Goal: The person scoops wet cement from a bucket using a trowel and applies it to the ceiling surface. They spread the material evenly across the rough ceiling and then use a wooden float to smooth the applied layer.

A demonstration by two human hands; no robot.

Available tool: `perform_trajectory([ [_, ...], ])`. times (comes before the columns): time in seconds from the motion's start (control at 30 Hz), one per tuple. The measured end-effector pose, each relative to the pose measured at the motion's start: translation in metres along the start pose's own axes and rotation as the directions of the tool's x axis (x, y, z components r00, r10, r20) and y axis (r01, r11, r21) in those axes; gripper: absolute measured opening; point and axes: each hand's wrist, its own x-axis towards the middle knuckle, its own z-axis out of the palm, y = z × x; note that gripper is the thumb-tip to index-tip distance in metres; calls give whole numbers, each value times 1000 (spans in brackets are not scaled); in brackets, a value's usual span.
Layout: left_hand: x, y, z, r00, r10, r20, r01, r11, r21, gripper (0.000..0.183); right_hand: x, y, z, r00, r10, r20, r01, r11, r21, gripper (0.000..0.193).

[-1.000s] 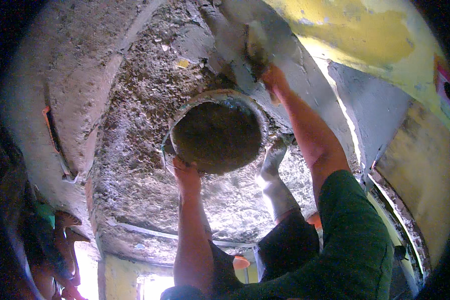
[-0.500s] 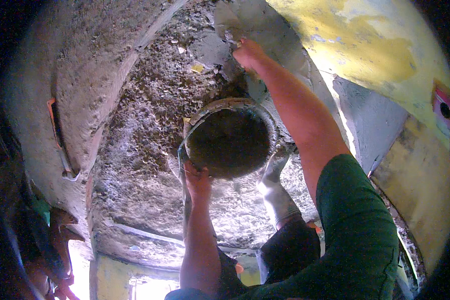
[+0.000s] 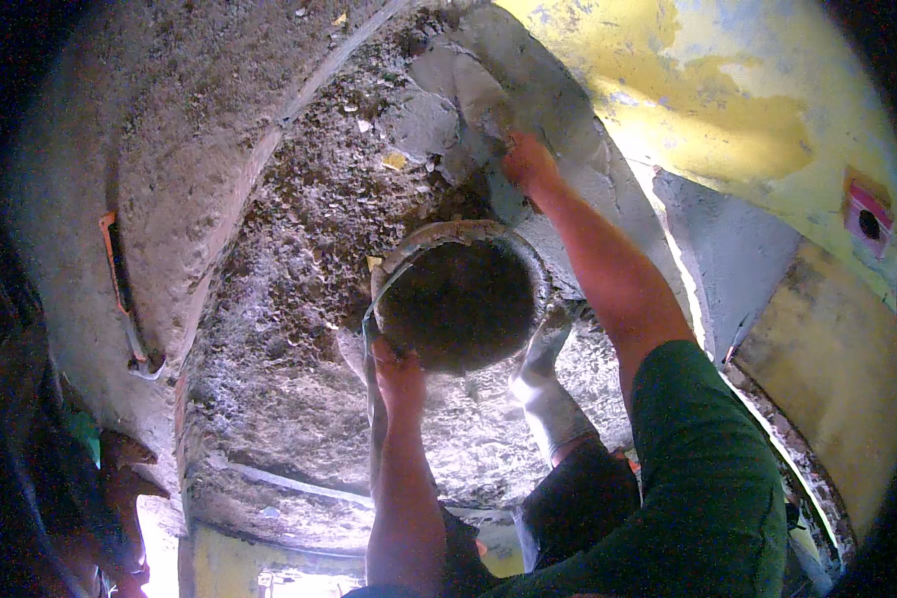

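Note:
A round basin [image 3: 405, 253] with a dirty pale rim and a dark inside sits on the rough ground in front of me. My left hand [image 3: 399, 379] is closed on its near left rim. Beyond the far right of the basin, my right hand [image 3: 533, 164] is closed low over a strip of smooth grey mortar [image 3: 543, 95]. Whatever its fingers hold is blurred against the grey and I cannot make it out. Rough, crumbly ground [image 3: 279, 289] borders the mortar on the left. My foot in a pale covering [image 3: 548, 404] stands close to the basin's near right side.
On the ledge at left lies a long tool with an orange handle [image 3: 113, 254] and a curved metal end. A yellow, patchy wall [image 3: 728, 100] rises at right, with a pink wall box [image 3: 867, 219]. Small yellow scraps [image 3: 395, 160] lie on the ground. Dark shapes fill the lower left.
My right hand has drawn back toward me and slightly right over the mortar. The left hand stays on the basin rim. The whole view has shifted a little.

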Motion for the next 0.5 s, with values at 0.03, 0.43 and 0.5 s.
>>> perform_trajectory([
  [0.03, 1, -3, 0, 998, 56, -2, -56, 998, 17, 50, -2, -6, 1, 1000, -30, -7, 30, 999, -16, 39],
  [0.43, 0, -11, 1, 987, 161, -7, -161, 983, -84, 56, 41, 22, -21, 994, -52, -97, 40, 992, -123, 33],
  [0.5, -2, -4, -1, 999, 33, 27, -32, 999, -23, 67, 4, 24, -23, 995, 52, -84, -41, 991, 126, 32],
])
